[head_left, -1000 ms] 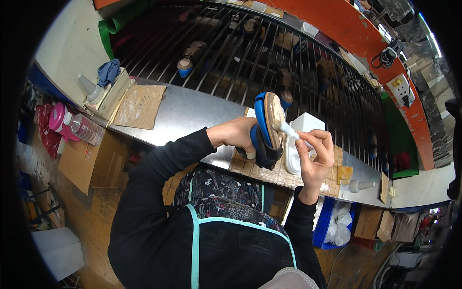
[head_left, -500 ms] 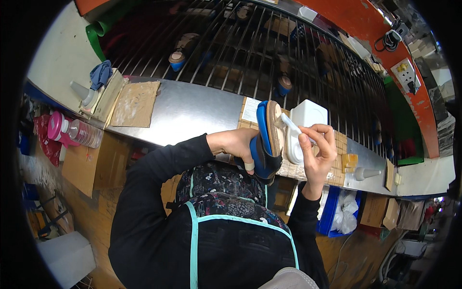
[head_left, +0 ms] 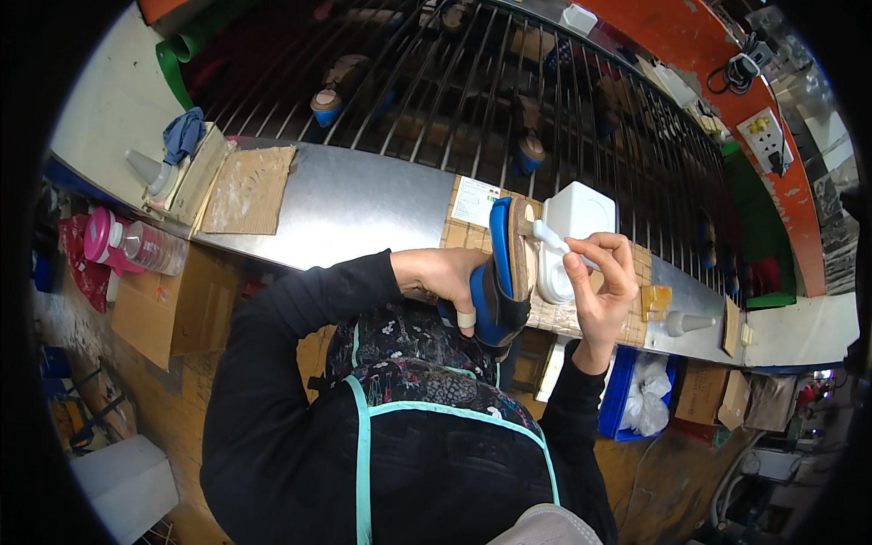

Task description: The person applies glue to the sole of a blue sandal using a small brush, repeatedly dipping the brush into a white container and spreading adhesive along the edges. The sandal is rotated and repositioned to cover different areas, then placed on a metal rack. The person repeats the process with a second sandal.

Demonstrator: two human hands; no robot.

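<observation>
My left hand [head_left: 445,275] is wrapped round a dark shoe with a blue last [head_left: 500,234] in it, held tilted with its sole toward the right; a pale band circles the thumb. Between the fingertips of my right hand [head_left: 605,295] is a brush with a white handle [head_left: 551,238]. Its bristle end touches the tan sole [head_left: 523,259] near the upper end. Just behind the brush, a white plastic container [head_left: 581,211] stands on the bamboo-patterned mat [head_left: 465,235].
A rack of metal rods [head_left: 436,100] runs beyond the metal bench [head_left: 363,195], with several shoes on blue lasts. Cardboard [head_left: 250,193] lies at left, near a pink-lidded bottle [head_left: 150,247]. At right are an amber block [head_left: 656,302], a grey cone [head_left: 690,322] and a blue bin [head_left: 620,395].
The shoe has turned slightly, showing less of its sole. The brush has shifted a little along the sole. Shoes on the rack sit slightly farther left in view.
</observation>
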